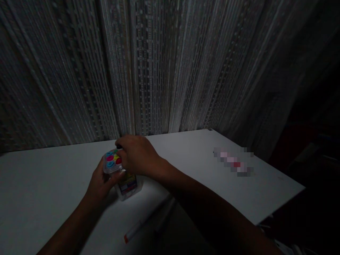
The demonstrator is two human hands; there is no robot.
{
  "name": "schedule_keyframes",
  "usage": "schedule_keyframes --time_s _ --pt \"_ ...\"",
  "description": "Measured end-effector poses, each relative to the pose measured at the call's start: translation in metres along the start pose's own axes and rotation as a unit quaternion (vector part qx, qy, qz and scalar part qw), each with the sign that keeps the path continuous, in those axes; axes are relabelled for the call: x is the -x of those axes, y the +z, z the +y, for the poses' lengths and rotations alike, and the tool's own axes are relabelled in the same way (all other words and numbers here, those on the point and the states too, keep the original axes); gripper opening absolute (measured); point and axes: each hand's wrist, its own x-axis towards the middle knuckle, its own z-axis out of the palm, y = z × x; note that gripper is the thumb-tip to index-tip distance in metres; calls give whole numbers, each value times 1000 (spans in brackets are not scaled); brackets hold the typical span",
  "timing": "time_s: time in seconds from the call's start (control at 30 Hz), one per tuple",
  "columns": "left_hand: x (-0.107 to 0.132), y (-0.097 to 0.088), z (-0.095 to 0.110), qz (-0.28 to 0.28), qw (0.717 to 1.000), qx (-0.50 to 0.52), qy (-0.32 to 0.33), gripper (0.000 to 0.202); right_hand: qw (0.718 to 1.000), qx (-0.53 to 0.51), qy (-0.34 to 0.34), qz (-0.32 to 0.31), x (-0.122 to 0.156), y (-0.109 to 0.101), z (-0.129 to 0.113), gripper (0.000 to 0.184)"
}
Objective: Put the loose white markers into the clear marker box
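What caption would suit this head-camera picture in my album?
Left hand around a clear container, right hand at its colourful top, on a white table before a curtain.

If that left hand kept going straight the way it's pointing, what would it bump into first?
The clear container with the colourful round tops, it seems, and at once: the left hand appears to grip its side. The far side of that grip is hidden, so depth there is unclear.

Left grip (99, 182) low and curled, right grip (138, 154) higher with fingers (125, 140) bent, bare forearms (202, 196) aslant.
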Motion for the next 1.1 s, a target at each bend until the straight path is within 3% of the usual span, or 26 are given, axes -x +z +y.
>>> schedule_keyframes --time_s 0.13,0.23,0.33,0.47,0.6,0.7,0.9,1.0,1.1 --pt "-2 -1 -2 4 1000 -5 9 51 998 53 -28 -22 2 3 -1 18" --pt "-2 0 -2 5 1000 -1 5 54 999 31 -41 3 4 3 2 19" --pt "-1 2 0 3 1000 -1 -3 56 993 -51 -31 104 12 3 9 19" --pt "2 5 4 -3 1000 3 -13 61 961 -147 59 229 31 18 32 17" --pt "3 5 4 -8 1000 18 -13 64 955 -178 125 204 55 50 54 18" --pt "3 4 1 -20 1000 22 -8 66 957 -185 134 181 66 62 59 22" --pt "1 4 -7 -79 994 10 -80 71 935 -248 117 225 66 53 48 34" --pt "1 5 -8 -142 981 33 -132 74 931 -289 95 202 66 50 40 41" --pt "1 6 -8 -169 974 74 -128 79 928 -323 92 163 66 50 37 51"
